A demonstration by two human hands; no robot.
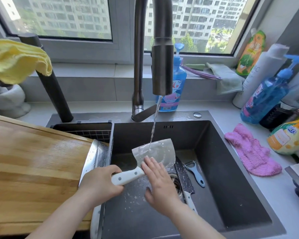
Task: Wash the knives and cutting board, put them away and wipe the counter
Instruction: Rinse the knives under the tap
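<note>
The cleaver (155, 152) is sitting over the middle of the sink (223, 161), its wet blade pointing toward 1 o'clock under the running water (154, 125). The left hand (100, 183) is curling round the white handle (128, 176), while the right hand (159, 181) is lying flat, fingers straight, on the blade face. It is probably handling heavy, stiff and slippery, so the riveted handle is looking the safest hold. The cutting board (33, 169) is waiting at 9 o'clock
</note>
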